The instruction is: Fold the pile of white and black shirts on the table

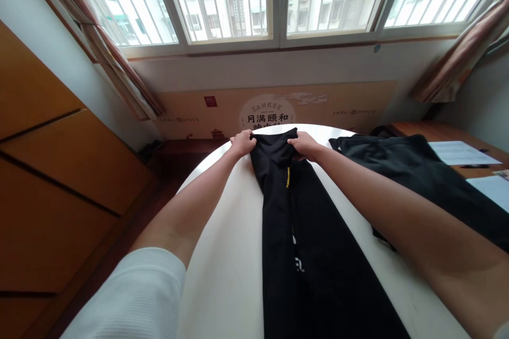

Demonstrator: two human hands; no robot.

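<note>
The black trousers (314, 254) are seen to be of matt cloth, as is the dark garment (421, 180) laid to the right. The round tabletop (226, 275) is finished in smooth, faintly glossy white. Glossy orange wood is shown on the left cabinet doors (59, 169), and ribbed white knit on the near sleeve (127, 296).

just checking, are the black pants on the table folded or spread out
Spread lengthwise: the black pants lie flat along the white table, top end bunched by the left hand and right hand.
</note>
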